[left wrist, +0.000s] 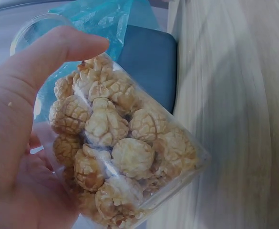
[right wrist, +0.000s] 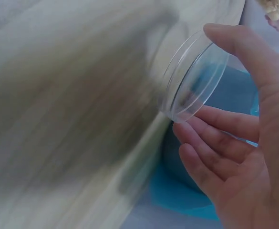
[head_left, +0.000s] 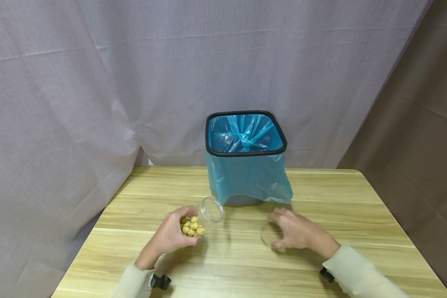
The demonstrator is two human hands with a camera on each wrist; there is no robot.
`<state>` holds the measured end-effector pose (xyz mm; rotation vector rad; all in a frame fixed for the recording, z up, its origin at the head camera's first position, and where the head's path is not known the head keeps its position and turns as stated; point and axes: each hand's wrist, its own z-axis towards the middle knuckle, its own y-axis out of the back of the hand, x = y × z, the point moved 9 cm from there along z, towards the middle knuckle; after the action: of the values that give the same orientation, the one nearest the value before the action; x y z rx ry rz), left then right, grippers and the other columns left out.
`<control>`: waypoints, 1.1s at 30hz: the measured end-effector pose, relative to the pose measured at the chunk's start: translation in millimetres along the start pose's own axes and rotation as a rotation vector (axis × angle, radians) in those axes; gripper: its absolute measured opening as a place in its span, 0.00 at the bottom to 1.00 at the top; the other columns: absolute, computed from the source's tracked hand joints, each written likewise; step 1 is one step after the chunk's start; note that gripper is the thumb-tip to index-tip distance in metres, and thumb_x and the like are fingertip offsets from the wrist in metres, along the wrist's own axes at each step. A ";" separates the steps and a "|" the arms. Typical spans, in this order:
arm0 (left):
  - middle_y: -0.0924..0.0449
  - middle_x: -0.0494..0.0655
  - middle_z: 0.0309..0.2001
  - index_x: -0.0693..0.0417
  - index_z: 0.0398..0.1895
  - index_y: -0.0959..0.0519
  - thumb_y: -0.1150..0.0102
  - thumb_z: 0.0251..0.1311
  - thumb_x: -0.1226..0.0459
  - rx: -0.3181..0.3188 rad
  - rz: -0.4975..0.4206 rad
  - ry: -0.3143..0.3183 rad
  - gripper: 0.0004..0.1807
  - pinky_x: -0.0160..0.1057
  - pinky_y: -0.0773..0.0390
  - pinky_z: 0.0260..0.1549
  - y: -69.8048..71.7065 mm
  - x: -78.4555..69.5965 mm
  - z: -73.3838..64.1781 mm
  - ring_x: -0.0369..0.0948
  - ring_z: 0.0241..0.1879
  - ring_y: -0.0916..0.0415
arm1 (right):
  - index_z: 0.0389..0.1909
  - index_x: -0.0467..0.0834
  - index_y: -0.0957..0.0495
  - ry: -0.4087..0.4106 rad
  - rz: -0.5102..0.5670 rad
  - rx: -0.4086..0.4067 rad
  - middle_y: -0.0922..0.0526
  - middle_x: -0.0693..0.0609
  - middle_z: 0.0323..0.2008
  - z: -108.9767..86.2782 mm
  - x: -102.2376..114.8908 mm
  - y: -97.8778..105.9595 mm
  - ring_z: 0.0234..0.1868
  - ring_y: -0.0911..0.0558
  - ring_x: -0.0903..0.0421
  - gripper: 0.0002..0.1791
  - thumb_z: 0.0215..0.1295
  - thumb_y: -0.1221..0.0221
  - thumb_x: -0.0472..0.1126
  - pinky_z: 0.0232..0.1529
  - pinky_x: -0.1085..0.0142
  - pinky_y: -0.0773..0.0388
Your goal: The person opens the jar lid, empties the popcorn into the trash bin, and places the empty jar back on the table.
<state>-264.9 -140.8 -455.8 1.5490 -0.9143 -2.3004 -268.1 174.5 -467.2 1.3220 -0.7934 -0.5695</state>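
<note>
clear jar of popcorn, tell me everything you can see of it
The clear, plastic-looking cylindrical jar has shiny walls, a flat base and a round, seemingly lidless mouth. Yellow-brown popcorn fills its base end. It is tilted, mouth to the right in the head view, over a pale wood-grain table, and the person's left hand grips it round the side.

Looks like a makeshift, curtained-off booth. Hung with creased grey cloth (head_left: 208, 62) behind the far edge of a wood-grain tabletop (head_left: 227, 273) and beyond its left edge; closed by darker, brownish cloth (head_left: 409, 111) past the right edge. Holds a bag-lined bin (head_left: 246, 154) near the far edge's middle. Cannot be placed surely as home, office or lab.
</note>
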 end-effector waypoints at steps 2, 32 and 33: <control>0.14 0.60 0.53 0.59 0.60 0.20 0.16 0.40 0.61 -0.005 0.001 0.002 0.39 0.32 0.14 0.45 1.7 1.9 -1.3 0.40 0.45 0.18 | 0.57 0.35 0.19 0.005 0.000 -0.001 0.16 0.34 0.57 -0.6 -0.1 -3.1 0.57 0.15 0.37 0.41 0.47 0.20 0.56 0.59 0.45 0.15; 0.13 0.57 0.51 0.59 0.60 0.21 0.16 0.43 0.63 -0.097 0.190 0.001 0.37 0.34 0.14 0.41 84.2 12.8 7.6 0.41 0.42 0.16 | 0.69 0.28 0.28 -0.229 -0.015 -0.003 0.24 0.27 0.68 -21.6 -75.3 102.9 0.69 0.24 0.29 0.46 0.71 0.39 0.66 0.67 0.35 0.24; 0.13 0.58 0.51 0.60 0.60 0.21 0.16 0.43 0.63 -0.095 0.200 -0.003 0.37 0.34 0.14 0.41 88.1 9.9 10.0 0.42 0.43 0.16 | 0.71 0.28 0.30 -0.244 -0.027 -0.011 0.26 0.27 0.70 -21.0 -77.4 111.5 0.70 0.26 0.29 0.47 0.72 0.40 0.66 0.68 0.34 0.26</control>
<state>-291.6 -210.9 -407.6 1.3507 -0.9019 -2.1738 -307.7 266.3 -373.0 1.2697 -0.9705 -0.7656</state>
